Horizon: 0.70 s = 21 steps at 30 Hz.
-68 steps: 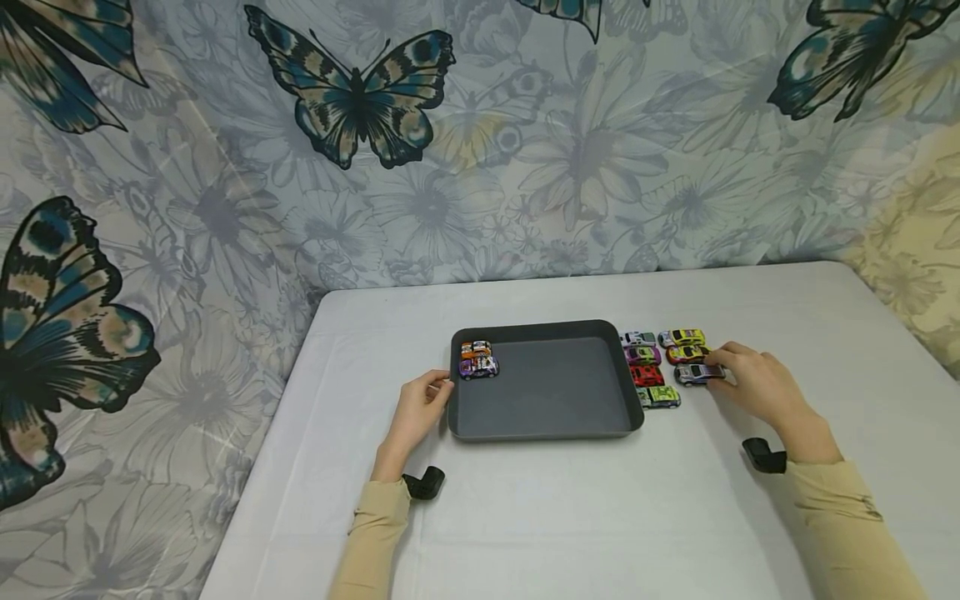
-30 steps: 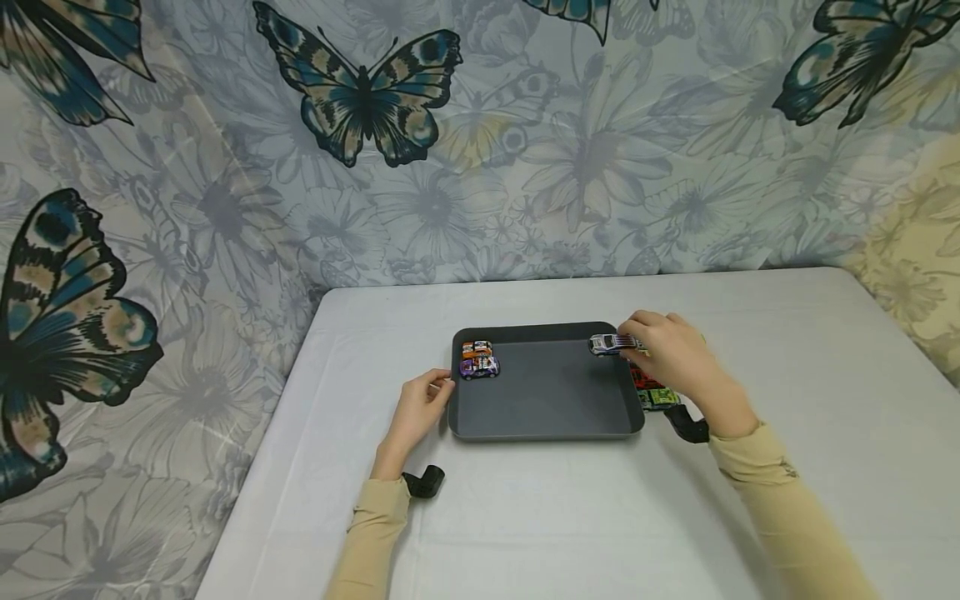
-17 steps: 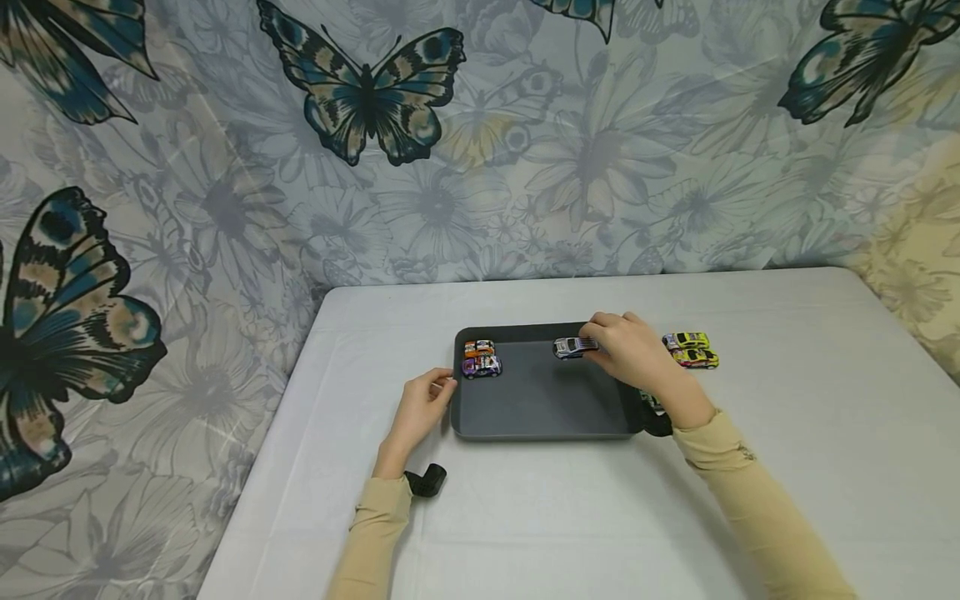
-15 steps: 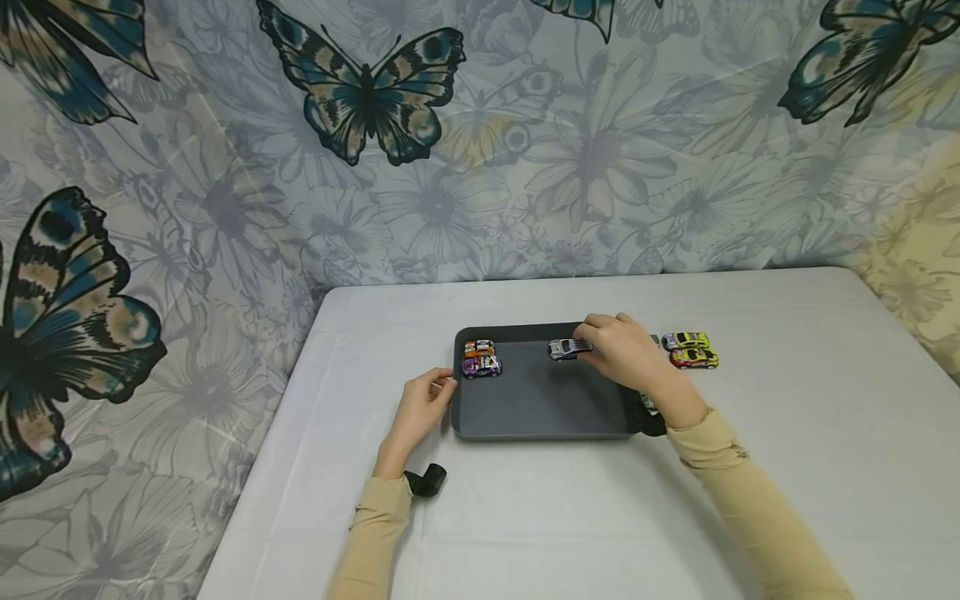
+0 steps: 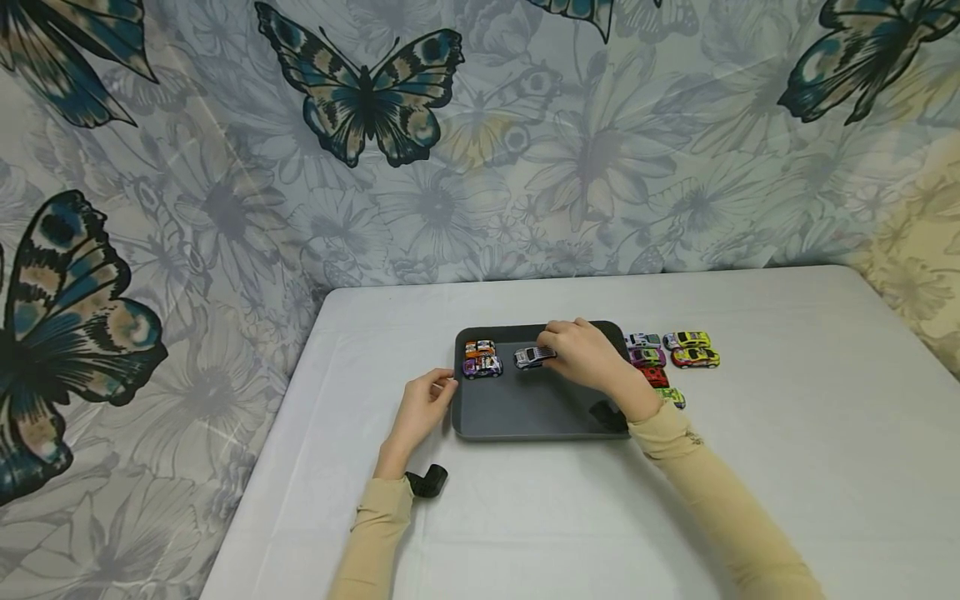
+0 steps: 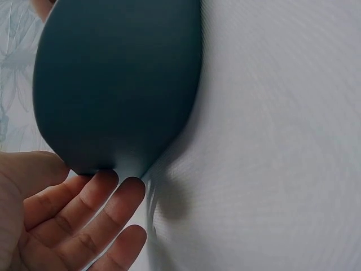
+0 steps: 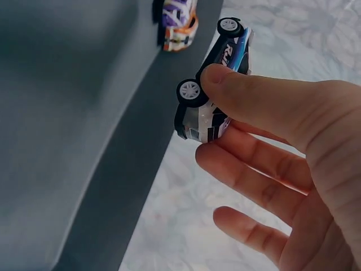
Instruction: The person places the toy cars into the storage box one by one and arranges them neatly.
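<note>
A person in tan sleeves sits at a white table draped in front of a butterfly-print curtain. At the table's centre lies a dark grey tray. The right hand reaches over the tray and pinches a small silver toy car between thumb and forefinger, the other fingers loosely spread; the wrist view shows the car gripped by its sides, which leaves its wheels free. The car hangs just above the tray floor toward the far left corner, at about three o'clock from two cars parked there: an orange car with a purple car beside it, lined up along the left wall, seemingly to leave space for more. The left hand rests at the tray's nine o'clock edge, fingertips lightly curved against its outer wall, apparently steadying it; it grips nothing. On the table at three o'clock from the tray, a cluster of toy cars sits in short rows, including a yellow car, a magenta car and a red car.
</note>
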Each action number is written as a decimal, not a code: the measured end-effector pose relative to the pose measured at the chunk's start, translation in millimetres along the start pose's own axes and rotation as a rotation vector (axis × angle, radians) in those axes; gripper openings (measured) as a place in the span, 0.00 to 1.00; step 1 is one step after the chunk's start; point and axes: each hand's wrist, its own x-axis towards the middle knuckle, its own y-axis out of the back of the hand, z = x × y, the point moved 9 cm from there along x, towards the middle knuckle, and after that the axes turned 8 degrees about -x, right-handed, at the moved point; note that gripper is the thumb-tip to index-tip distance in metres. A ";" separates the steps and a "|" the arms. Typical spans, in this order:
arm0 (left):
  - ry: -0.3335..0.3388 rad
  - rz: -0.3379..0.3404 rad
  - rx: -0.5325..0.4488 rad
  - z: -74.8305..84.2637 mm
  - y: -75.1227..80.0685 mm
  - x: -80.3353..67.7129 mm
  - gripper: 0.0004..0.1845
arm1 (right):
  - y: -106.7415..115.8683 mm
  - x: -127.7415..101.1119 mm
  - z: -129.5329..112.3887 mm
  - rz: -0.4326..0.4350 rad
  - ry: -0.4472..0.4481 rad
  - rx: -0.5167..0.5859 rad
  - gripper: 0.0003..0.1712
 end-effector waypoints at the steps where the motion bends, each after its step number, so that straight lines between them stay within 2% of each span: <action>1: -0.001 0.000 -0.001 0.2 0.0 0.0 0.12 | -1.9 2.0 -1.9 -0.004 0.004 -0.001 0.13; 14: -0.002 0.000 -0.009 -1.1 0.1 -0.1 0.12 | -20.8 21.1 -31.3 -0.038 0.078 0.002 0.13; 21: -0.001 -0.002 -0.009 -1.9 0.1 0.5 0.13 | -30.4 29.2 -38.2 -0.071 0.081 0.021 0.12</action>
